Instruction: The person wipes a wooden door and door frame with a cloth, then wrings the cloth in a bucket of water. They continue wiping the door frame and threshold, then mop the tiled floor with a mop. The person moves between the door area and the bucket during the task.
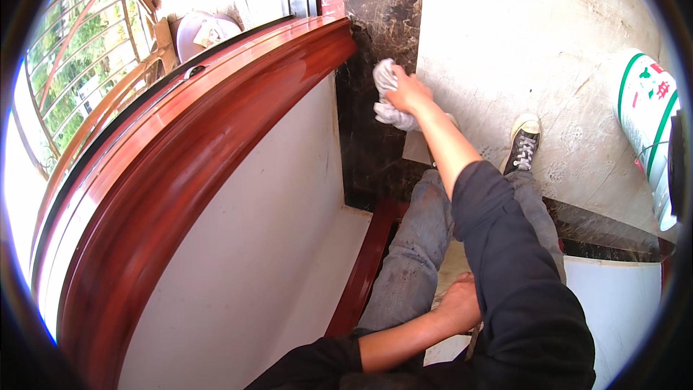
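My right hand (410, 91) is stretched forward and grips a bunched white-grey cloth (387, 95). The cloth is over the dark marbled stone baseboard (379, 146), near the end of the glossy reddish-brown wood trim (216, 135); whether it touches the stone cannot be told. Lower down, my left hand (459, 300) is between my thighs, partly covered by my right sleeve. Its fingers are mostly hidden, and whether it holds anything cannot be seen.
At the right stands a white bucket (644, 114) with green bands. My sneaker (524, 143) is on the stained pale floor (541, 38). A white wall (260, 216) lies below the wood trim. Outside, beyond it, are a pale round container (189, 38) and metal window bars (81, 54).
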Available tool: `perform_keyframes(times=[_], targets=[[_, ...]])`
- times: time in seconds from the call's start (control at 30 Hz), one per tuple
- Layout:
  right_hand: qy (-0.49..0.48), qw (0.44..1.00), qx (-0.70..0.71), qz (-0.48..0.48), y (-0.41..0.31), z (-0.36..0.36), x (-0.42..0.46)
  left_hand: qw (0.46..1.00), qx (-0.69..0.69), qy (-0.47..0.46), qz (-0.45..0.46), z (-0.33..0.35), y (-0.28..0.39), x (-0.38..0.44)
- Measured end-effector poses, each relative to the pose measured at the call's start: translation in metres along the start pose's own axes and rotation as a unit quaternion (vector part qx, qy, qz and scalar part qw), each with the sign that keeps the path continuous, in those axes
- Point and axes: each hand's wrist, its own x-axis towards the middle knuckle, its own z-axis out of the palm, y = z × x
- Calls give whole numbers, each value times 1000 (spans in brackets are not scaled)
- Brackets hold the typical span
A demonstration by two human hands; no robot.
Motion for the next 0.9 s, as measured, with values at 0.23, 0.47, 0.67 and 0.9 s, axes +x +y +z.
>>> perform_keyframes(times=[0.23, 0.47, 0.67, 0.9], targets=[[-45, 999, 7, -4, -74, 21, 41, 945, -323, 48, 0, 58, -40, -11], [161, 966, 15, -200, -90, 40, -35, 944, -327, 53, 1, 60, -40, -8], [84, 913, 64, -394, -106, 7, -140, 944, -326, 59, 8, 54, -33, -4], [86, 981, 169, 26, -33, -19, -16, 968, -245, 41, -16, 17, -18, 0]])
